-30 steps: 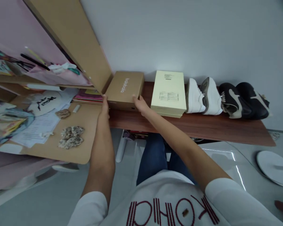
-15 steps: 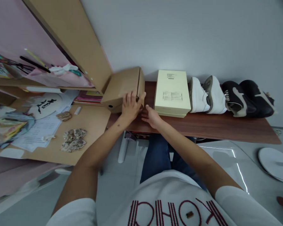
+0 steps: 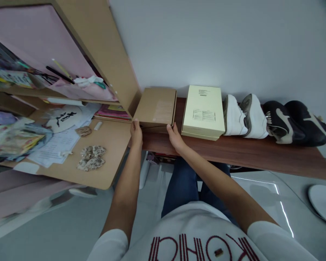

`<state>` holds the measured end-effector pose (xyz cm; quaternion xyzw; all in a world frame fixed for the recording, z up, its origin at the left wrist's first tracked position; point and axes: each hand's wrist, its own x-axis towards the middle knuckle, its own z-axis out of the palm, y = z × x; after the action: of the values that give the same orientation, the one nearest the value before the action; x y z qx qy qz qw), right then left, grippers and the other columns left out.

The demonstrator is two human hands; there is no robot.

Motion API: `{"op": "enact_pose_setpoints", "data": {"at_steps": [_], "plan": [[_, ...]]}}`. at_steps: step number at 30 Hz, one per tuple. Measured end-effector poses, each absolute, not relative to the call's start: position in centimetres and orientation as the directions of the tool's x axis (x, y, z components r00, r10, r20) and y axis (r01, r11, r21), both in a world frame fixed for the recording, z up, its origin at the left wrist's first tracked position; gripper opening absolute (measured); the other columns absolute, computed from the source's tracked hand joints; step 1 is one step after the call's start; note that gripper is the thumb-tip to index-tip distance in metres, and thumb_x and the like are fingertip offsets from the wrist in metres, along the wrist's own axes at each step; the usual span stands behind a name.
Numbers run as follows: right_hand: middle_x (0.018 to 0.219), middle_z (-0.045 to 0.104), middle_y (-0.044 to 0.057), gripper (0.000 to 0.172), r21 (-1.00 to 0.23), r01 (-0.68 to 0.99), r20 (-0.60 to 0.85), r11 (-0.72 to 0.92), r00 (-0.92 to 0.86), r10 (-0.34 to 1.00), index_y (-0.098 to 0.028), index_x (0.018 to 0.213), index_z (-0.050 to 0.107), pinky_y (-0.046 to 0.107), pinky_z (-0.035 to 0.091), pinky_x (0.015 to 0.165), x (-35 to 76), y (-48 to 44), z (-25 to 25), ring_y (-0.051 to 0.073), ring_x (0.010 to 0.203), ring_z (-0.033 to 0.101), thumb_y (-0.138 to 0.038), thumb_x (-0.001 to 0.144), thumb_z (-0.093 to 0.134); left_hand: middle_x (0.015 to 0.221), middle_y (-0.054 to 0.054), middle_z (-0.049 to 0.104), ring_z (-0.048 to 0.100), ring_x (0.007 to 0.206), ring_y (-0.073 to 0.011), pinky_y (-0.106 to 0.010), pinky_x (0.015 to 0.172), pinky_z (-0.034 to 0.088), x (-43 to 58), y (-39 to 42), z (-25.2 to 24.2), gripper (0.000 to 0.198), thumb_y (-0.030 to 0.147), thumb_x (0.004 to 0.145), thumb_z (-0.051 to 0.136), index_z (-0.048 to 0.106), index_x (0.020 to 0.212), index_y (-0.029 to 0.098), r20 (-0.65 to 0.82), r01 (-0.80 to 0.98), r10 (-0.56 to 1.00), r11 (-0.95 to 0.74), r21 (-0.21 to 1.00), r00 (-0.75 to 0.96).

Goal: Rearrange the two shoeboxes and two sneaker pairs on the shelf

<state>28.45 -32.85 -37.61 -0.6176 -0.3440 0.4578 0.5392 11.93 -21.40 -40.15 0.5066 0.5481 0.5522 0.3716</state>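
Observation:
A brown cardboard shoe box (image 3: 157,107) lies flat on the dark wooden shelf (image 3: 233,154), at its left end against the desk's side panel. My left hand (image 3: 136,132) grips the box's near left corner. My right hand (image 3: 174,136) grips its near right corner. Both hands have their fingers closed on the box's front edge. A pale yellow shoe box (image 3: 204,111) lies just right of it, with a narrow gap between the two.
Right of the yellow box stand a pair of white sneakers (image 3: 243,116) and a pair of black sneakers (image 3: 296,123). On my left, a light wooden desk (image 3: 108,145) carries papers and a patterned scrunchie (image 3: 92,157). A white round object (image 3: 324,203) lies on the floor at right.
The brown box has been turned over, from its printed side through a tilted pose to a plain face up. My hands have returned to its two near corners.

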Motion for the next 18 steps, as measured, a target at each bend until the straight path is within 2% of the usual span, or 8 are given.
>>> {"op": "enact_pose_setpoints", "data": {"at_steps": [5, 10, 13, 18], "plan": [[0.171, 0.012, 0.010, 0.113, -0.981, -0.029, -0.190, -0.193, 0.365, 0.911, -0.013, 0.163, 0.014, 0.039, 0.007, 0.129, 28.5, -32.0, -37.7, 0.023, 0.159, 0.008, -0.088, 0.081, 0.038, 0.123, -0.018, 0.067, 0.057, 0.129, -0.0267, -0.037, 0.112, 0.041, 12.9, -20.6, -39.9, 0.066, 0.075, 0.089, 0.044, 0.062, 0.109, 0.015, 0.120, 0.133, 0.970, -0.093, 0.987, -0.210], [0.170, 0.016, 0.013, 0.105, -0.970, -0.016, -0.230, -0.242, 0.377, 0.897, -0.007, 0.161, 0.015, 0.037, 0.011, 0.128, 29.4, -30.8, -37.0, 0.022, 0.158, 0.012, -0.078, 0.088, 0.037, 0.132, -0.018, 0.064, 0.051, 0.136, -0.0271, -0.038, 0.116, 0.037, 13.0, -20.7, -39.4, 0.061, 0.070, 0.091, 0.047, 0.062, 0.112, 0.016, 0.099, 0.114, 0.975, -0.077, 0.990, -0.200], [0.169, 0.016, 0.016, 0.105, -0.965, -0.002, -0.243, -0.261, 0.372, 0.896, -0.003, 0.161, 0.014, 0.037, 0.011, 0.128, 29.7, -30.3, -36.4, 0.024, 0.158, 0.014, -0.076, 0.089, 0.036, 0.135, -0.018, 0.063, 0.050, 0.138, -0.0272, -0.038, 0.118, 0.035, 12.9, -20.7, -39.4, 0.064, 0.072, 0.090, 0.047, 0.062, 0.114, 0.016, 0.071, 0.118, 0.980, -0.049, 0.992, -0.188], [0.170, 0.016, 0.013, 0.111, -0.962, 0.019, -0.243, -0.272, 0.393, 0.887, -0.012, 0.163, 0.010, 0.045, 0.011, 0.129, 30.0, -29.9, -35.4, 0.028, 0.158, 0.014, -0.084, 0.084, 0.038, 0.141, -0.020, 0.059, 0.046, 0.141, -0.0273, -0.040, 0.119, 0.034, 12.1, -19.6, -39.1, 0.072, 0.075, 0.090, 0.044, 0.060, 0.125, 0.014, 0.123, 0.084, 0.978, -0.110, 0.990, -0.170]]}}
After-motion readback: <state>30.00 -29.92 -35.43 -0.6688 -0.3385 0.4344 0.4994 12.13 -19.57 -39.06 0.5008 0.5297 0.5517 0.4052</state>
